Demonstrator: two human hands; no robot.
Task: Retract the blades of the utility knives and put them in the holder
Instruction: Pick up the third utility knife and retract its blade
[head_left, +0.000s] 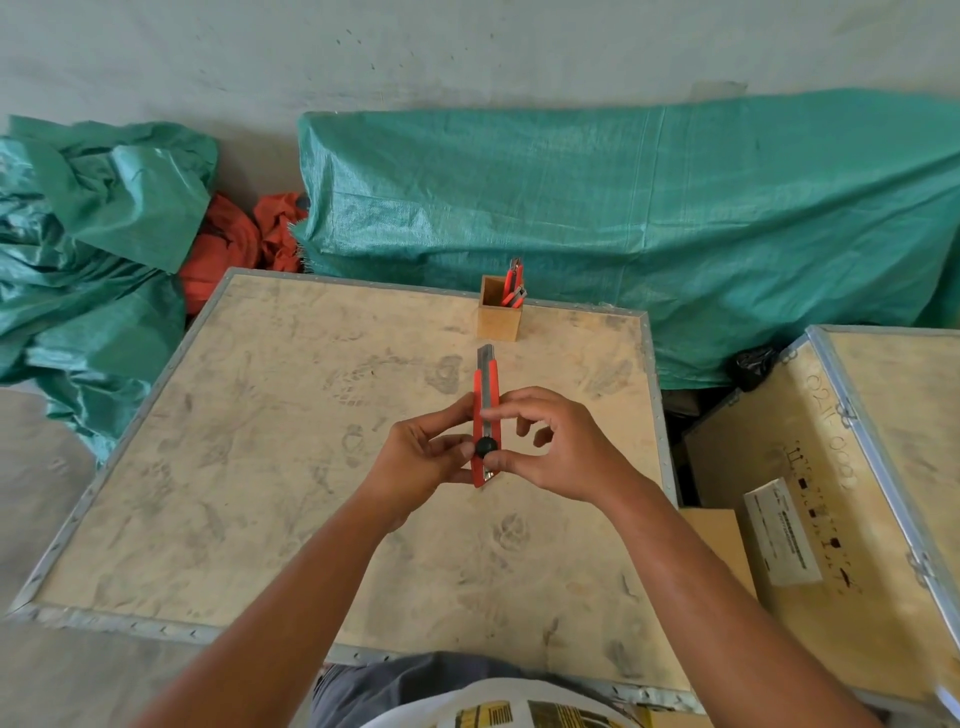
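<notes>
The utility knife between the fingers is bright orange-red with a grey metal strip down its middle, a grey blade at the end away from them, and a black round knob right under the fingertips. Beyond the fingers, the holder is pale honey-coloured wood, with orange-red and grey knives in it. Below the fingers, the worktop is light tan plywood smudged with grey shoe-sole prints and edged in dull silver metal. Farther off lies a teal-green woven tarp, with crumpled orange-red cloth at its left.
</notes>
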